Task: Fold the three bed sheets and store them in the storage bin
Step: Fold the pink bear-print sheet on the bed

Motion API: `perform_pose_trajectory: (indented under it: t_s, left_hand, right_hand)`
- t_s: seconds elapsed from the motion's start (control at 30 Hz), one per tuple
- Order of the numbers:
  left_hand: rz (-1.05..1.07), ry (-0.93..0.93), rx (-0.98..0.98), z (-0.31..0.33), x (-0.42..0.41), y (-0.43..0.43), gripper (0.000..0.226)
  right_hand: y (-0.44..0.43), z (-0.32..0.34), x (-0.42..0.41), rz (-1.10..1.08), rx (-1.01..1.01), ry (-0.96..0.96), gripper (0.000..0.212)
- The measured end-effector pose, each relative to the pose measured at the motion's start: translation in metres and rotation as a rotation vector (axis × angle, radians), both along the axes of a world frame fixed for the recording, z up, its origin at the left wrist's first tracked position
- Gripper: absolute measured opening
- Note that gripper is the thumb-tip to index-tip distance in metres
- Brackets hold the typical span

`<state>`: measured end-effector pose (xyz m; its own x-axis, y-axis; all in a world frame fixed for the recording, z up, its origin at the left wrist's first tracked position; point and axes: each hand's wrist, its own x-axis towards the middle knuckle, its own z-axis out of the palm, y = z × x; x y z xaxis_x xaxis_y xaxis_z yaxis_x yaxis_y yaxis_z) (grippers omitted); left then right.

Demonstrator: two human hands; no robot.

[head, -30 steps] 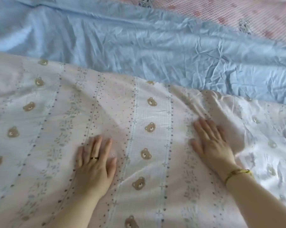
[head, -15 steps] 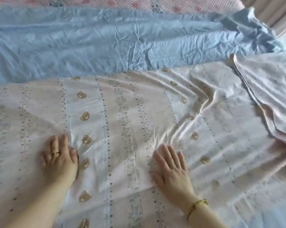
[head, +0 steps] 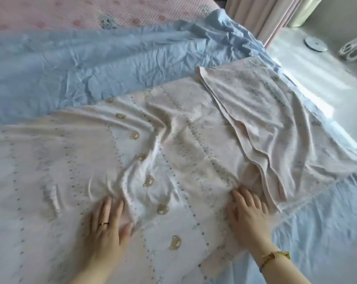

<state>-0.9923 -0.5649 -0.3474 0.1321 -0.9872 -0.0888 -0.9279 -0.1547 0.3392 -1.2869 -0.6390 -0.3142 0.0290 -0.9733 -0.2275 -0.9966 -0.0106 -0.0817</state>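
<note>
A pink and white sheet with small bear prints (head: 173, 152) lies spread over the bed, wrinkled in the middle, with its right end folded back over itself (head: 265, 111). Under and behind it lies a crumpled light blue sheet (head: 91, 64). A pink dotted sheet (head: 71, 13) covers the far part of the bed. My left hand (head: 108, 224), wearing a ring, presses flat on the bear sheet. My right hand (head: 248, 214), with a gold bracelet at the wrist, presses flat near the folded-back edge. No storage bin is in view.
The bed's right edge runs diagonally at the right, with pale floor (head: 317, 64) beyond it. A round white object (head: 315, 44) and white slippers (head: 354, 50) lie on the floor. Pink curtains (head: 261, 15) hang at the top right.
Both hands have slid to the right along the bear sheet, pushing wrinkles ahead of them. The view has turned right, bringing the folded-back end and the floor into sight.
</note>
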Motion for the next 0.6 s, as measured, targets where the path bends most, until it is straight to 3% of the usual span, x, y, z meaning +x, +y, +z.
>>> perform_pose_trajectory:
  t_s: [0.13,0.23,0.3,0.4,0.47,0.6]
  left_hand:
    - [-0.064,0.019,0.114,0.002,-0.084,-0.063,0.062]
    - [-0.071,0.155,0.142,0.011,-0.151,-0.122,0.065]
    - [0.051,0.375,0.132,0.024,-0.193,-0.157,0.072]
    - [0.361,0.795,0.223,0.037,-0.25,-0.207,0.042]
    - [0.489,1.013,0.324,0.038,-0.273,-0.231,0.038]
    - [0.495,0.994,0.538,0.032,-0.303,-0.241,0.034]
  right_hand:
    - [-0.028,0.031,-0.037,0.206,-0.363,-0.372,0.029]
    - [-0.076,0.049,-0.097,0.169,-0.546,-0.382,0.029]
    - [-0.11,0.051,-0.143,-0.072,-0.492,-0.297,0.037]
    - [-0.144,0.04,-0.204,-0.475,-0.146,-0.182,0.057]
    - [-0.151,0.025,-0.228,-0.582,-0.054,-0.182,0.066]
    - [-0.165,0.013,-0.26,-0.757,-0.03,-0.238,0.074]
